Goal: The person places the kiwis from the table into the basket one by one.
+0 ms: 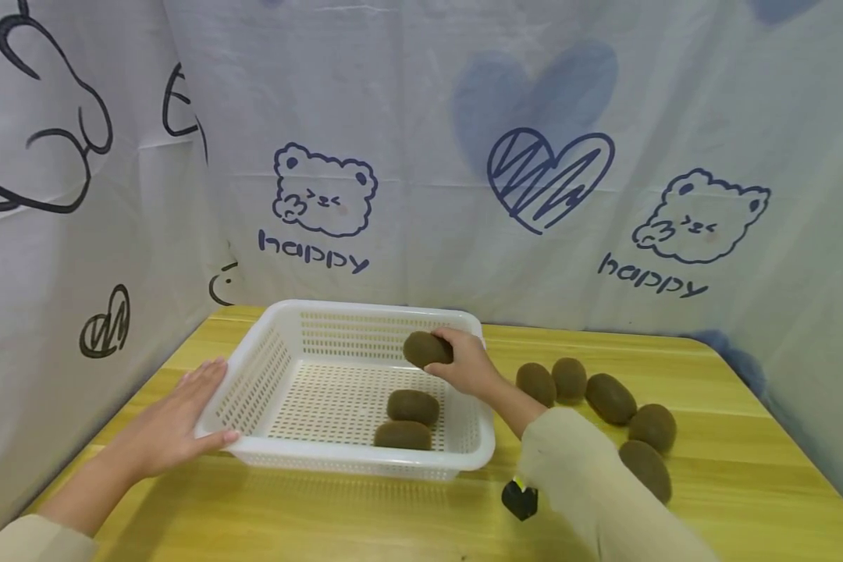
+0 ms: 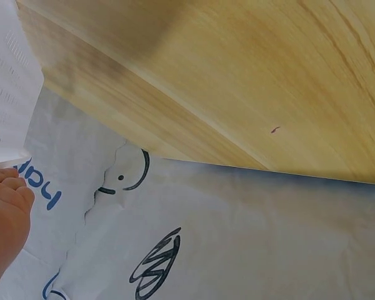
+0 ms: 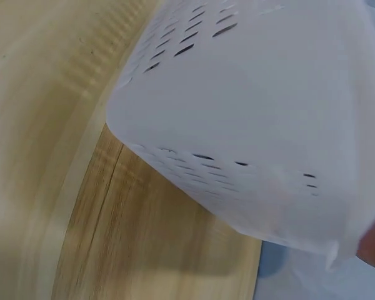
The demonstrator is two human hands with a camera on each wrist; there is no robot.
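A white plastic basket [image 1: 337, 457] with perforated walls stands on the wooden table. Two brown kiwis lie inside toward its right front, the nearer kiwi [image 1: 403, 435] close to the front wall and the other kiwi [image 1: 413, 407] just behind it. My right hand [image 1: 467, 363] pinches a third kiwi [image 1: 421, 350] between thumb and fingers, over the basket's right back part. At the left end, my left hand [image 1: 176, 425] rests on the basket rim with fingers spread and the thumb along the front corner. The right wrist view shows mostly the basket's outer wall [image 3: 250, 106].
Several more kiwis [image 1: 610, 398] form a curved row on the table [image 1: 745, 437] to the right of the basket. A small black object [image 1: 519, 499] shows beside the right sleeve. Printed white cloth [image 1: 421, 257] hangs behind the table and at both sides.
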